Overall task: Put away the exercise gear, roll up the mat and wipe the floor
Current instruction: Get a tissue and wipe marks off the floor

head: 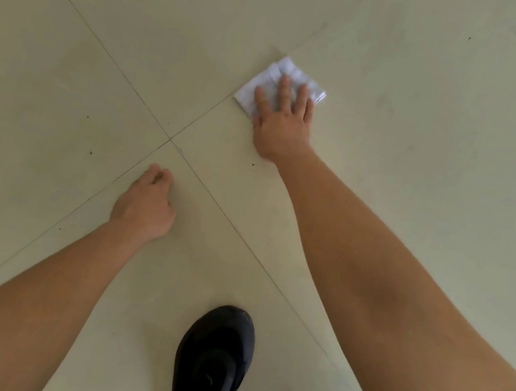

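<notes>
Head view. Logged folded white cloth (291,69) flat on the floor (429,128), just beyond the tile-joint crossing (170,140). Found right hand (281,126) pressing it down, fingers (283,91) straight and spread on top, not gripping. Marked left hand (143,204) nearer, fingers loosely curled, holding nothing, seemingly braced on the tile. Noted black shoe (215,351) at bottom edge. Judged wiping under way; needed even palm pressure, overlapping strokes, cloth kept folded so no corner dragged loose. Spotted dark specks (253,164) beside the right wrist; judged those worth a pass next. Saw no mat or gear.
</notes>
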